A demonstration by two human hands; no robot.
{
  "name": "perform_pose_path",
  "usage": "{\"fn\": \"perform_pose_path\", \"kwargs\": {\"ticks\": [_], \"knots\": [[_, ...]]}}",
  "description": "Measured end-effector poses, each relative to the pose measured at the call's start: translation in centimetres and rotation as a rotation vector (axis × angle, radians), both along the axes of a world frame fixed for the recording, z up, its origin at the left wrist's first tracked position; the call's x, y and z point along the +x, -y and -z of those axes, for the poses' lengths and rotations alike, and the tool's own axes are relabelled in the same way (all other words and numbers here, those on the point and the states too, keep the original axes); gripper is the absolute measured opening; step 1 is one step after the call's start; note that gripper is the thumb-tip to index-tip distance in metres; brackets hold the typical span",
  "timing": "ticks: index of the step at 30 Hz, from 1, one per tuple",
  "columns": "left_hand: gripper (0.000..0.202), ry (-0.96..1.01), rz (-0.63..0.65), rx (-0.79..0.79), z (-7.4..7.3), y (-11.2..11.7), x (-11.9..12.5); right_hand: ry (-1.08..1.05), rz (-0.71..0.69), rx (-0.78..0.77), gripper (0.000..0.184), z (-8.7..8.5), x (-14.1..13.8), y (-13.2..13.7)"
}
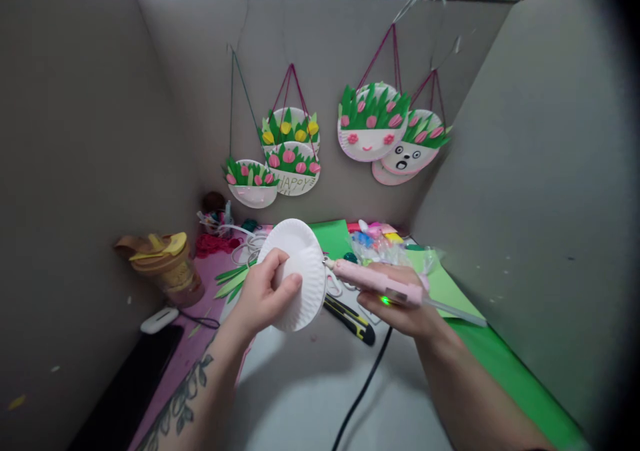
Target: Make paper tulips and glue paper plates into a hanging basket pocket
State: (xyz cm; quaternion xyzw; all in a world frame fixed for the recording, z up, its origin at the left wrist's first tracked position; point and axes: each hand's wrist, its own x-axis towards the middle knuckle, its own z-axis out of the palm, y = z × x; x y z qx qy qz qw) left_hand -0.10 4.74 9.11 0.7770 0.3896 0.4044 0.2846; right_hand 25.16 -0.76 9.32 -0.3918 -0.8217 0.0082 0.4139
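Observation:
A white paper plate (305,251) with a crimped rim is gripped in my left hand (270,291), thumb and a finger on its near face. My right hand (400,304) is closed round a pink hot glue gun (370,279), on which a green light glows. A clear glue stick (457,311) sticks out of the gun's back end. The nozzle points left at the plate's right rim; whether it touches, I cannot tell. Behind the plate, to the left, lie green paper leaf strips (231,281). Below the gun rests a black and yellow utility knife (350,319).
Decorated paper-plate baskets (373,134) hang from strings on the back wall. On the left stand a lidded brown cup (170,271) and a black phone-like slab (133,384). Green paper (530,384) covers the right side. A black cord (367,384) crosses the white work surface (285,397).

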Motion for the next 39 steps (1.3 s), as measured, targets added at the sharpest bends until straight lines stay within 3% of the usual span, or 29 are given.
{"fn": "perform_pose_path", "kwargs": {"ticks": [19, 39], "knots": [[0.025, 0.026, -0.003, 0.014, -0.08, 0.00, -0.03, 0.015, -0.058, 0.003, 0.028, -0.16, 0.26, 0.01], [0.024, -0.023, 0.032, 0.069, -0.04, -0.05, -0.25, -0.015, -0.010, -0.046, 0.032, -0.38, 0.16, 0.02]]}}
